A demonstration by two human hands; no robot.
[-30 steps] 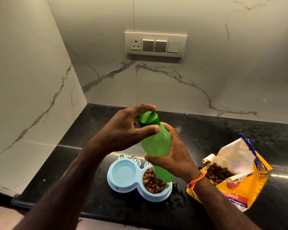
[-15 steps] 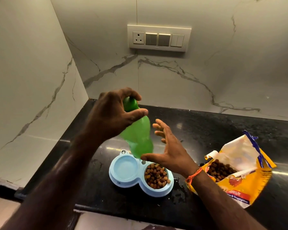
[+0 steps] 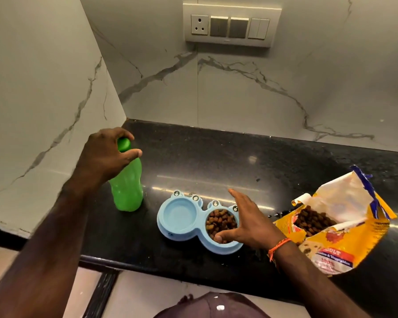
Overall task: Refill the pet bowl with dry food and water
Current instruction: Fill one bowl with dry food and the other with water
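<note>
Our light-blue plastic double pet bowl [image 3: 186, 220] sits on the black stone desk [image 3: 239, 161], kibble in its right cup. Our left hand [image 3: 106, 154] grips the capped green plastic bottle [image 3: 126, 187] standing beside it; our right hand [image 3: 246, 221] hovers spread, holding nothing. Water seems next: uncap, pour left.

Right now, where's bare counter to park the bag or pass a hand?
Free: the black counter behind the blue double bowl, up to the marble wall, and the strip between the green bottle and the bowl. Crowded: the front right, where the right hand hovers over the kibble side next to the open food bag, with wet spots around.
</note>
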